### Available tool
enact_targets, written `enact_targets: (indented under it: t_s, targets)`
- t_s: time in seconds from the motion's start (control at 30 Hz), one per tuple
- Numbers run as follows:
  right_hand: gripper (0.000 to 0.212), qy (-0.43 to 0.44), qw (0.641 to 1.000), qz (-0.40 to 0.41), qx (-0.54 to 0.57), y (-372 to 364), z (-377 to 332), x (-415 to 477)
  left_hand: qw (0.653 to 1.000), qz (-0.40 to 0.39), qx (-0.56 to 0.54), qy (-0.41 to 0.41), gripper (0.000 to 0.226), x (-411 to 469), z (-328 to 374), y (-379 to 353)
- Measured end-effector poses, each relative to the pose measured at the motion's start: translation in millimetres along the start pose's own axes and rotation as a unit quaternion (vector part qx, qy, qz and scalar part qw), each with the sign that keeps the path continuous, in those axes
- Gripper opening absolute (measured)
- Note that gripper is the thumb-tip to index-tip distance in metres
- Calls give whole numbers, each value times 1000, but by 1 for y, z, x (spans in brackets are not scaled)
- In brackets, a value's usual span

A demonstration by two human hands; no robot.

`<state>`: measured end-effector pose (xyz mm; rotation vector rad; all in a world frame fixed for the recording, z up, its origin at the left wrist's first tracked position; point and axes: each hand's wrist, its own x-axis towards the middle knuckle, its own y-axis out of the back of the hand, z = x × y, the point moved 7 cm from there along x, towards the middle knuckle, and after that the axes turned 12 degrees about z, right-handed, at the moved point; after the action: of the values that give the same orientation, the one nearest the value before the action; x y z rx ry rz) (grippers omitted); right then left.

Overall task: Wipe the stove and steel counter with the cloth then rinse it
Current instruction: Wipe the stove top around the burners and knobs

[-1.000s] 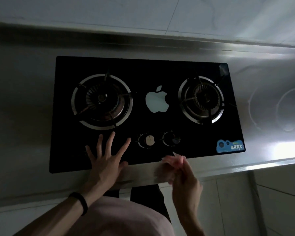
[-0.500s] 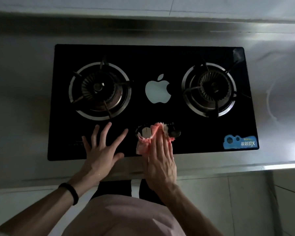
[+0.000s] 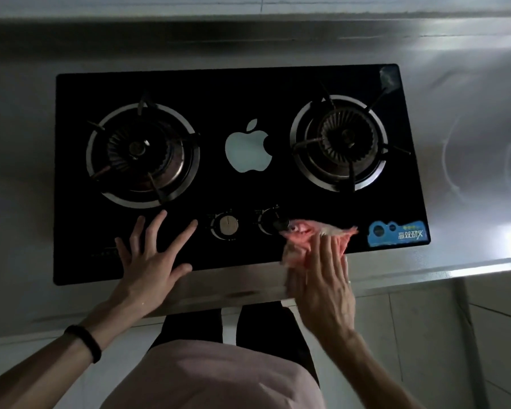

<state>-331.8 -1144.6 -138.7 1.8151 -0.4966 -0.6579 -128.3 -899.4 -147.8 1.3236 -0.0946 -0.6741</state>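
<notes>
A black glass two-burner stove (image 3: 242, 93) is set into the steel counter (image 3: 469, 93). My right hand (image 3: 322, 278) presses a pink cloth (image 3: 300, 246) flat on the stove's front strip, just right of the right knob (image 3: 273, 222); the hand is blurred. My left hand (image 3: 151, 255) rests flat with fingers spread on the front left of the stove, below the left burner (image 3: 142, 154). It holds nothing.
The left knob (image 3: 227, 225) lies between my hands. The right burner (image 3: 338, 143) has raised pot supports. A blue sticker (image 3: 397, 233) marks the stove's front right corner. The counter's front edge (image 3: 425, 273) runs just below my hands, tiled floor beneath.
My right hand slid the cloth from the counter's front edge up over the knobs, then to the right along the stove's front strip. The left hand stayed in place.
</notes>
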Motion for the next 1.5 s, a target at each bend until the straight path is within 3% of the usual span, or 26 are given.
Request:
enact_targets:
  t_s: [0.3, 0.4, 0.57, 0.67, 0.73, 0.83, 0.9, 1.0, 1.07, 1.2, 1.33, 1.5]
  targets:
    - [59, 44, 998, 32, 11, -10, -27, 50, 999, -3, 32, -13, 93, -4, 7, 3]
    - [60, 79, 996, 27, 14, -8, -14, 29, 997, 49, 47, -34, 95, -9, 22, 9]
    - [69, -49, 998, 24, -17, 25, 77, 42, 985, 133, 34, -102, 72, -32, 94, 6]
    - [69, -36, 998, -8, -49, 35, 102, 54, 986, 144, -4, -85, 60, -36, 126, 4]
    - [67, -47, 998, 7, -31, 33, 95, 57, 981, 154, -17, -120, 55, -38, 151, 2]
    - [63, -78, 996, 36, -3, 24, 76, 53, 973, 131, -25, -190, 61, -35, 193, -7]
    - [64, -54, 998, 37, -7, 21, 73, 48, 970, 112, -21, -213, 71, -23, 219, -10]
    - [61, -16, 999, 47, -20, 29, 91, 51, 966, 67, -7, -249, 74, -3, 255, -19]
    - [60, -40, 997, 62, -17, 38, 112, 61, 962, 29, 10, -272, 76, 8, 272, -33]
    - [63, -69, 995, 65, -7, 46, 142, 81, 972, -18, 66, -227, 86, 30, 277, -55]
    - [62, -86, 993, 77, 12, 36, 127, 64, 979, -30, 48, -195, 88, 32, 268, -65]
    - [62, -44, 996, 77, 30, 18, 108, 24, 983, -39, 26, -177, 88, 32, 267, -66]
